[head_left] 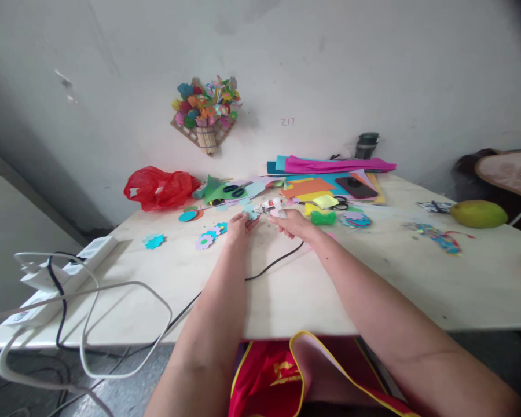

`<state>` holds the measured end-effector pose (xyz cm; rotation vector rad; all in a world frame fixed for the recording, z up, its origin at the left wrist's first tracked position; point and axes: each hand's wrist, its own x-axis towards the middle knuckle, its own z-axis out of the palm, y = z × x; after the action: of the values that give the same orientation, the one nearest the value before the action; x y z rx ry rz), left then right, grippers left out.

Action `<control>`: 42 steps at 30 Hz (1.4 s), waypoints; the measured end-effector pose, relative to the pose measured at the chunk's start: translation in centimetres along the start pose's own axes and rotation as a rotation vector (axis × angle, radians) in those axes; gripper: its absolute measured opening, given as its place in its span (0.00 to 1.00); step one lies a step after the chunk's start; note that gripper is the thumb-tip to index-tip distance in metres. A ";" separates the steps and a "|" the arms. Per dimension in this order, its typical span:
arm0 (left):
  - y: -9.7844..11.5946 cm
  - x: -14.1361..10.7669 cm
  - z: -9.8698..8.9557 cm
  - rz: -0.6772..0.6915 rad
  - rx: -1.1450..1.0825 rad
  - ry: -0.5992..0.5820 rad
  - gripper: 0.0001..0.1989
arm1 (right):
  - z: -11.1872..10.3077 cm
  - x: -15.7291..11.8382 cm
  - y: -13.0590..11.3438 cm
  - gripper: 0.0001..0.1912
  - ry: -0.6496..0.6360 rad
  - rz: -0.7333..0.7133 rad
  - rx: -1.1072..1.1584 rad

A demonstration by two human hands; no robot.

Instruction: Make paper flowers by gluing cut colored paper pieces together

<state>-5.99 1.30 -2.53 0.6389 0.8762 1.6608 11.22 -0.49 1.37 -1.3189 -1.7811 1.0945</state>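
Near the middle of the table, my right hand (292, 224) is wrapped round a white glue gun (274, 204), whose nozzle points left. A black cord runs from beneath that hand toward the lower left. Just left of the nozzle, my left hand (239, 226) has its fingers closed on a light blue paper piece (250, 213). Blue and purple paper flowers (205, 241) lie beside my left wrist. Another blue flower (154, 241) lies farther left. A stack of flower cutouts (356, 219) sits right of my right hand.
At the back are a red plastic bag (158, 188), scissors (238, 189), coloured paper (308, 188) and a phone (356, 187). A mango (479, 214) lies right. A white power strip (69, 284) and looping cables occupy the left. A flower decoration (206, 113) hangs on the wall.
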 end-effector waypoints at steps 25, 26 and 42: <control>0.3 -0.5 0.4 -0.019 0.008 0.017 0.06 | -0.1 -0.2 -0.4 0.13 0.017 -0.003 -0.046; 0.3 -0.5 0.4 -0.020 0.011 0.016 0.06 | -0.1 -0.1 -0.4 0.13 0.022 -0.007 -0.052; 0.1 -0.3 0.3 -0.008 0.007 -0.009 0.08 | 0.1 -0.4 -0.8 0.12 0.012 0.003 -0.057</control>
<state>-5.76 1.06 -2.27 0.6460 0.8772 1.6476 10.94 -0.98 2.04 -1.3594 -1.8146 1.0423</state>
